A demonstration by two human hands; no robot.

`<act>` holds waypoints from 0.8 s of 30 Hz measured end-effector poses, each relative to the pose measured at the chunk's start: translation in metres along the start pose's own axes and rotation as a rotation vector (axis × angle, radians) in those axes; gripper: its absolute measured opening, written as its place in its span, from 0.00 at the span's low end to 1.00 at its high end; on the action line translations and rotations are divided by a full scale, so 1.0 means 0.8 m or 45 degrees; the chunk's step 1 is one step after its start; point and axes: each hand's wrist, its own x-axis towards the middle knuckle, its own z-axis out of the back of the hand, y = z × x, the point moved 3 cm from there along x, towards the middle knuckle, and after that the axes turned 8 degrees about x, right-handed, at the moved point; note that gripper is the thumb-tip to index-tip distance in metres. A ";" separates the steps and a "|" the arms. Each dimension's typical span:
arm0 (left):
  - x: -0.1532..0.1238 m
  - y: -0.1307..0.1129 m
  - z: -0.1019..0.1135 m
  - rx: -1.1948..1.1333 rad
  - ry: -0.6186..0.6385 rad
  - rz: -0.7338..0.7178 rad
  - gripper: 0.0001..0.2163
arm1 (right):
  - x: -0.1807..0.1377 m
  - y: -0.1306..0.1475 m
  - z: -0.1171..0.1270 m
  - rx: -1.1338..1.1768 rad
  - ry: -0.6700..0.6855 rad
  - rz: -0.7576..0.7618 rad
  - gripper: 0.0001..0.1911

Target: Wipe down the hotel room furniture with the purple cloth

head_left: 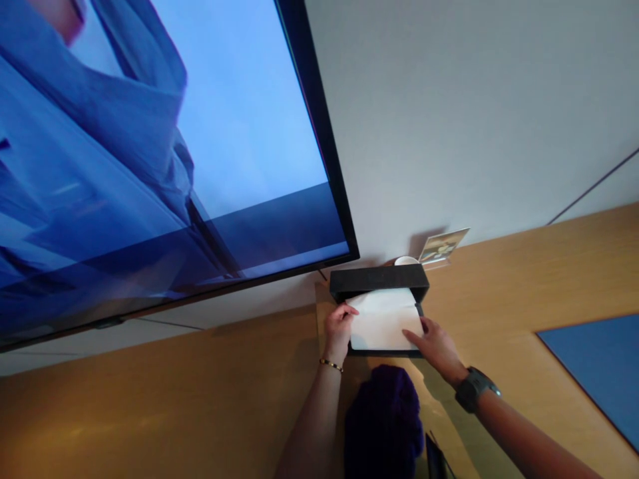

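On the wooden bench (pixel 524 279), just below the lower right corner of the wall-mounted screen (pixel 150 146), we have both hands on a white sheet (pixel 383 318) that lies in an open black box (pixel 378 279), its far end tucked against the box's raised far wall. Our left hand (pixel 338 327) pinches the sheet's left edge, fingers curled over it near the far corner. Our right hand (pixel 435 344) lies flatter, fingers spread only a little, fingertips pressing on the sheet's near right corner. Neither hand is closed around anything else.

As we judge it, the step is seating or smoothing this sheet in the box, and doing it well means keeping the two hands opposed: the right one pins while the left one guides, so the sheet slides flat rather than buckling in the middle. We should keep its edges parallel to the box walls and press lightly, since thin paper creases easily.

Just behind the box stand a small white cup (pixel 407 261) and a tilted card in a clear stand (pixel 443 245); we would keep our knuckles low so we do not knock them. A dark purple cloth (pixel 383 419) lies near us, between our forearms, apart from the box.
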 end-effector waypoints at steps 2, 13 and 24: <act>-0.012 -0.005 0.011 0.005 0.049 -0.056 0.07 | 0.000 0.000 0.000 -0.008 0.002 -0.010 0.25; -0.019 -0.001 0.014 -0.308 0.054 0.194 0.30 | -0.006 0.003 0.001 0.032 -0.041 0.013 0.27; -0.004 -0.015 0.017 0.166 0.073 -0.140 0.11 | -0.006 0.006 0.014 0.331 0.105 -0.002 0.39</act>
